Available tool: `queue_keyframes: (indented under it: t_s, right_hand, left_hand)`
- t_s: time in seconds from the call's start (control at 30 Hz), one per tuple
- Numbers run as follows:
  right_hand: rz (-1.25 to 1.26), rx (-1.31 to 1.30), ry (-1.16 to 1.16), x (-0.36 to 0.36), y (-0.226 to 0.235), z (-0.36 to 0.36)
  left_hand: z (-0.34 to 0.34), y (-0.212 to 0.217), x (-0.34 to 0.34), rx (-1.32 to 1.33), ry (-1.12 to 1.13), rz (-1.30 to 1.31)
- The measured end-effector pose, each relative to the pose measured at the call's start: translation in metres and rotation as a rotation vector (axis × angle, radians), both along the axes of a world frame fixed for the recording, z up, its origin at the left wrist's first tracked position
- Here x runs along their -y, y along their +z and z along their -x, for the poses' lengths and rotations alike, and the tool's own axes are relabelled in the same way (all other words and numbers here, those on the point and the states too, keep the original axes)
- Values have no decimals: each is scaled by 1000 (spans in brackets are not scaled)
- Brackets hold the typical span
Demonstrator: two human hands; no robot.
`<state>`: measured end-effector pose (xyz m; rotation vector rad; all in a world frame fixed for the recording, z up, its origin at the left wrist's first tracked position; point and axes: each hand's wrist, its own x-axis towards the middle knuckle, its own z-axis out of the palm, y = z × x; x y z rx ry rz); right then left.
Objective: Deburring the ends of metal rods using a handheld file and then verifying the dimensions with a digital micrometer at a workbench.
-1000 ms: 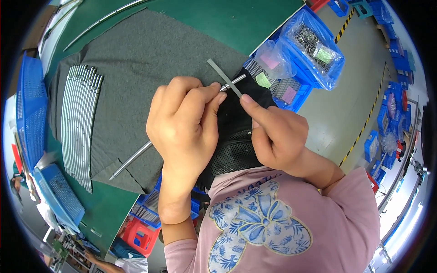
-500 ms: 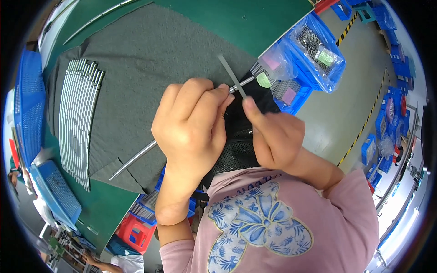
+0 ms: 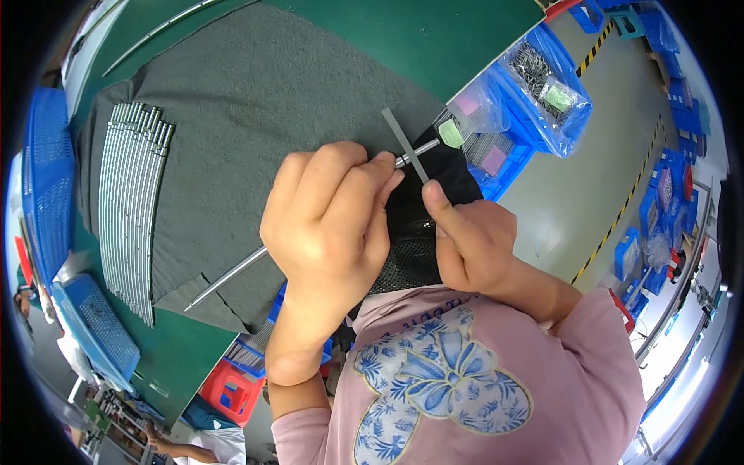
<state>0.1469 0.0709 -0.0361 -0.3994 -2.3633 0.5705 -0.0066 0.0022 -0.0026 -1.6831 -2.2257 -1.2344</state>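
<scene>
My left hand (image 3: 325,217) is closed round a thin silver metal rod (image 3: 226,280), which runs aslant from the lower left of the cloth to beyond my fingertips at the upper right. Across the rod's upper end lies a flat, narrow grey strip (image 3: 402,139), like a flat file. My right hand (image 3: 477,244) grips the strip's near end, thumb stretched along it. To the left, a row of similar metal rods (image 3: 128,209) rests side by side on a dark grey cloth (image 3: 232,116).
Blue bins (image 3: 570,132) with small metal parts and bagged pieces stand beyond the right edge of the green table (image 3: 395,31). Blue baskets (image 3: 97,325) line the left. A red stool (image 3: 232,391) is at lower left, near another person's arm (image 3: 186,449).
The grey strip has slid slightly right and downward across the rod, with my right hand moving down a little. My left hand keeps its hold, shifted slightly downward.
</scene>
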Motion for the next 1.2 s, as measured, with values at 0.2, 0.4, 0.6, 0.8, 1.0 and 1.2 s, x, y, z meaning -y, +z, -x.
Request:
queue_keyframes:
  t_s: [0.2, 0.4, 0.6, 0.8, 1.0, 1.2]
  right_hand:
    - [-21, -85, -19, -2, -6, 9]
    - [-21, -117, -28, -12, 6, 30]
    - [-33, -29, -9, -5, -2, 8]
    - [-26, -46, -22, 3, -6, 3]
    - [-53, -112, -44, 1, -8, 16]
    - [-80, -116, -23, -12, 1, 31]
  left_hand:
    - [0, 1, -2, -26, -6, -35]
    - [0, 0, -1, -38, -16, -33]
    - [1, -1, -1, -35, -26, -36]
    - [1, -2, 0, -33, -15, -44]
    - [0, -1, -2, -37, -6, -65]
    - [1, -1, -2, -35, -10, -57]
